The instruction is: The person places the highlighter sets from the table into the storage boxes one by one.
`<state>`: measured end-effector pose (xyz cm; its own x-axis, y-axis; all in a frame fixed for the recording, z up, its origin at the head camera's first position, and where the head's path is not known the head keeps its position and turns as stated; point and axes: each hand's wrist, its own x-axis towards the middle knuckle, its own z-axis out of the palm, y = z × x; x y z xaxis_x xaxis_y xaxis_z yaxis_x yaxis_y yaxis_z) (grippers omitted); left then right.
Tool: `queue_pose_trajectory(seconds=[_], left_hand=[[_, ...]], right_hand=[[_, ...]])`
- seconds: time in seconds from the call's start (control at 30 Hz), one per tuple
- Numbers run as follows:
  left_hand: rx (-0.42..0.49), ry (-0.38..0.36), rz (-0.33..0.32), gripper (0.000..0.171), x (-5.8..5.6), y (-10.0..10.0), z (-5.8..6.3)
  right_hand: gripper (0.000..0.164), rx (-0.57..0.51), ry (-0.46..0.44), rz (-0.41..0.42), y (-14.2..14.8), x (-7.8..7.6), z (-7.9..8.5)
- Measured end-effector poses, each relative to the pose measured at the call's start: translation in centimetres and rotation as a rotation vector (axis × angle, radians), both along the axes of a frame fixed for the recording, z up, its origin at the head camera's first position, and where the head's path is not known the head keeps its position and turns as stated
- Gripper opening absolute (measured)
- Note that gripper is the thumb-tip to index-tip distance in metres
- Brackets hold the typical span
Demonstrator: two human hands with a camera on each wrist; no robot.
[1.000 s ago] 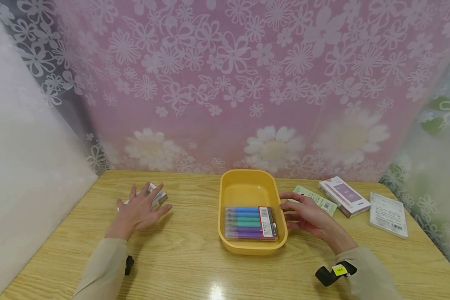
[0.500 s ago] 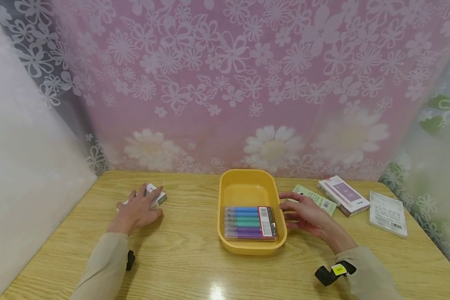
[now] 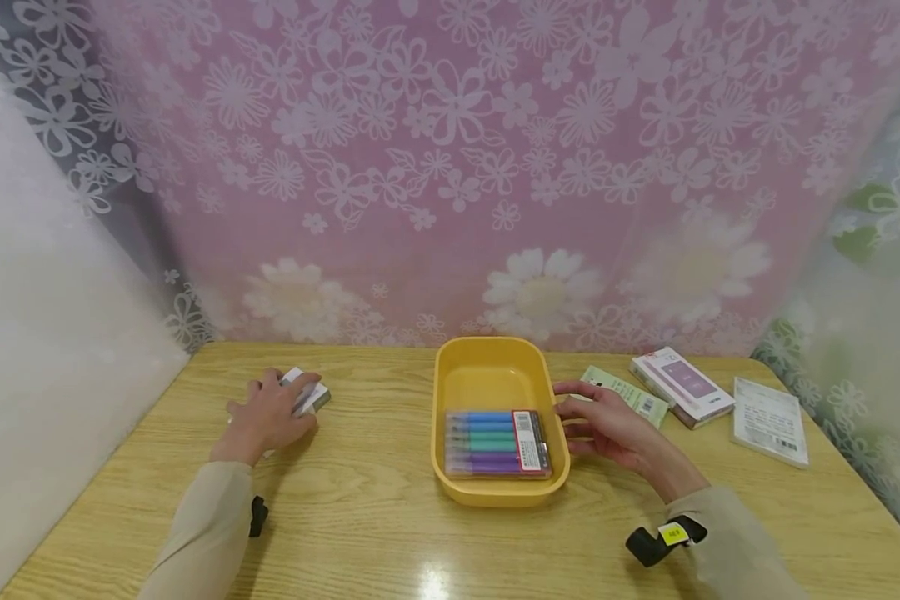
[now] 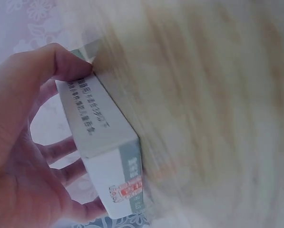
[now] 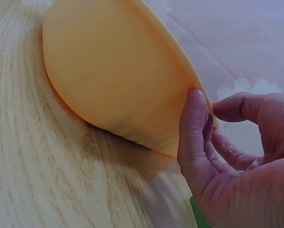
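Note:
My left hand [image 3: 265, 421] grips a small white box [image 3: 317, 397] with grey-green edges at the left of the table. The left wrist view shows the thumb on one side of this box [image 4: 103, 128] and the fingers round the other; dark lettering and a red mark show on it. My right hand [image 3: 607, 427] touches the right side of a yellow plastic tray [image 3: 495, 497], its fingertips [image 5: 195, 97] against the outer wall near the rim. A clear pack of blue, green and purple pens [image 3: 487, 444] lies in the tray's near half.
Right of the tray, partly behind my right hand, is a light green packet [image 3: 630, 393]. Beside it lie a white and purple box [image 3: 682, 387] and a flat white pack [image 3: 770, 421]. A floral curtain [image 3: 450, 167] hangs behind the wooden table [image 3: 360, 533].
My left hand has lowered onto the small white box and closed its fingers round it. My right hand stays at the tray's side. The head view has shifted slightly.

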<state>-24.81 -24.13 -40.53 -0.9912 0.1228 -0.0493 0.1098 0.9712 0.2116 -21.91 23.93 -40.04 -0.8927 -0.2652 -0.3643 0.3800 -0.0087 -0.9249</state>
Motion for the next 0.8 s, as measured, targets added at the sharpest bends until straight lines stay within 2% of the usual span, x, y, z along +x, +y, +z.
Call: queue_pose_trajectory(seconds=[0.37, 0.8], left_hand=[[-0.027, 0.137, -0.056, 0.055, -0.2, 0.8, 0.3], [0.005, 0.200, -0.098, 0.053, 0.1, 1.7, 1.3]], right_hand=[[0.038, 0.017, -0.013, -0.011, -0.1, 0.0, 0.2], [0.041, 0.007, -0.011, -0.007, 0.0, 0.0, 0.2]])
